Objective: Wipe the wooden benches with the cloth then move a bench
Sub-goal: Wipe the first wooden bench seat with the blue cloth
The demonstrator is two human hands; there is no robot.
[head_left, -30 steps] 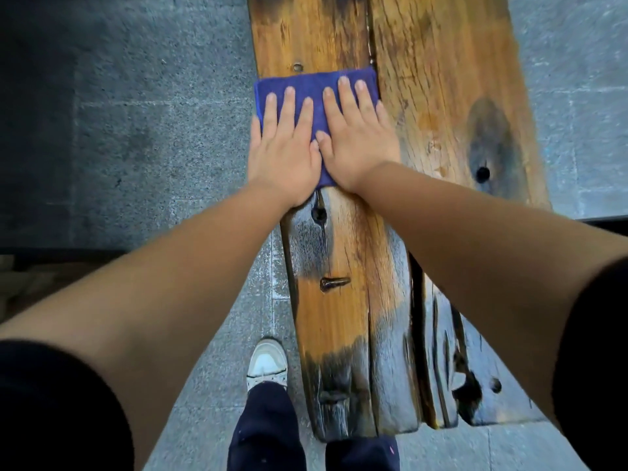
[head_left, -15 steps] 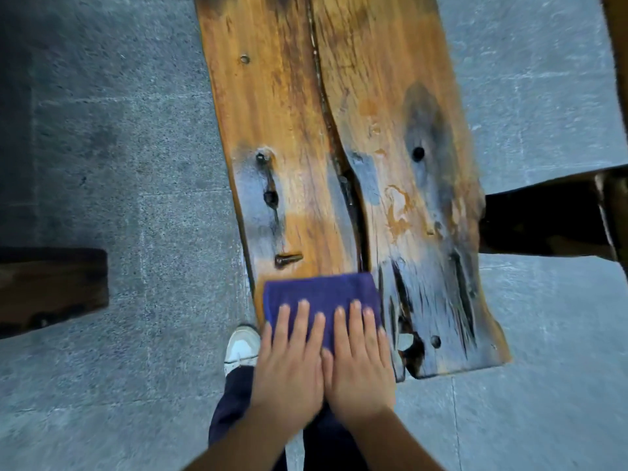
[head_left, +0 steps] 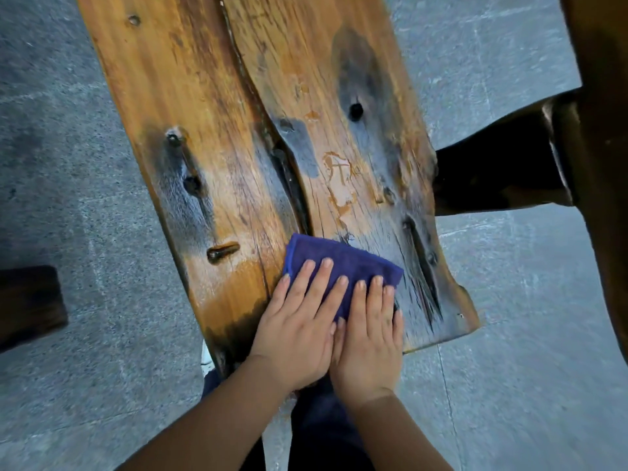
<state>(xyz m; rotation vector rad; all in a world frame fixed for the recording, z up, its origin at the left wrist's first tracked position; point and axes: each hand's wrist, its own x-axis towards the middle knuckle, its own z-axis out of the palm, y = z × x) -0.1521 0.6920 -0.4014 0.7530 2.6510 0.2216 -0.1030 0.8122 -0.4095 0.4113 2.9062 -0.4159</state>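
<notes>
Far left: the end of a dark wooden piece (head_left: 29,302) on the grey stone floor (head_left: 85,198). Centre: wooden bench (head_left: 210,107), two planks with a dark crack between, knots and holes. Blue cloth (head_left: 343,263) lies folded on the bench's near end. Left hand (head_left: 295,338) flat on cloth, fingers straight and slightly spread. Right hand (head_left: 370,341) just beside it, touching, fingers straight, pressing the cloth. Right: another dark wooden bench (head_left: 503,158).

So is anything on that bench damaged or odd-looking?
Yes. The wooden bench has a long dark crack running along its length, several dark holes, and a ragged, blackened near end. Both hands press the blue cloth flat there.
</notes>
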